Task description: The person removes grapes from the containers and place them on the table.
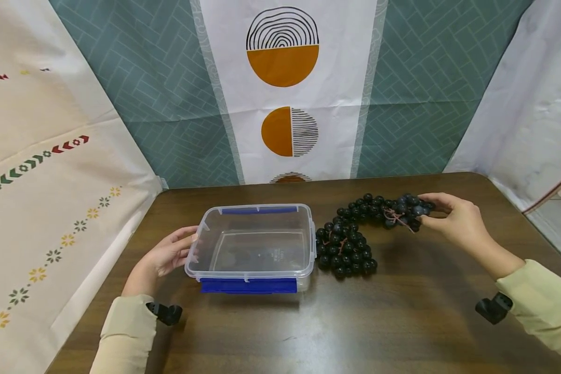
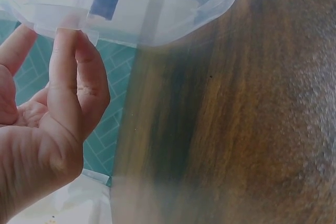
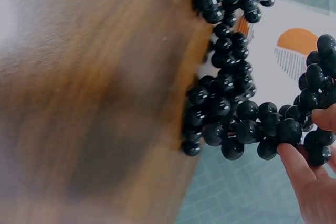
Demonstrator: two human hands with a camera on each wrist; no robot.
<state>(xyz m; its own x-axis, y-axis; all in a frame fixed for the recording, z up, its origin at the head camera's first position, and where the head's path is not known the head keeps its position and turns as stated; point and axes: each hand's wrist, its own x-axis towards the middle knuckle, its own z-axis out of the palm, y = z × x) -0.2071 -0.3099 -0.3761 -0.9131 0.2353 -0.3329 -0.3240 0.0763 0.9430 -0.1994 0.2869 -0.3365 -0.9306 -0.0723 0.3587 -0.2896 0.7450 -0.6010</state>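
Observation:
A clear plastic food container (image 1: 257,244) with blue clips sits uncovered on the table, with no fruit visible inside. My left hand (image 1: 170,252) holds its left side, fingertips at a translucent flap (image 2: 76,19) below the rim. Dark grapes (image 1: 346,252) lie against the container's right side, and more of them stretch back and to the right. My right hand (image 1: 453,218) pinches the right end of this stretch, a cluster of grapes (image 1: 409,208) with reddish stems. In the right wrist view, the pinched grapes (image 3: 289,129) hang off the table, joined to others.
The brown wooden table (image 1: 355,327) runs back to a green and white patterned cloth (image 1: 406,119). A pale embroidered cloth (image 1: 42,208) hangs along the left edge, and a white cloth (image 1: 519,124) along the right.

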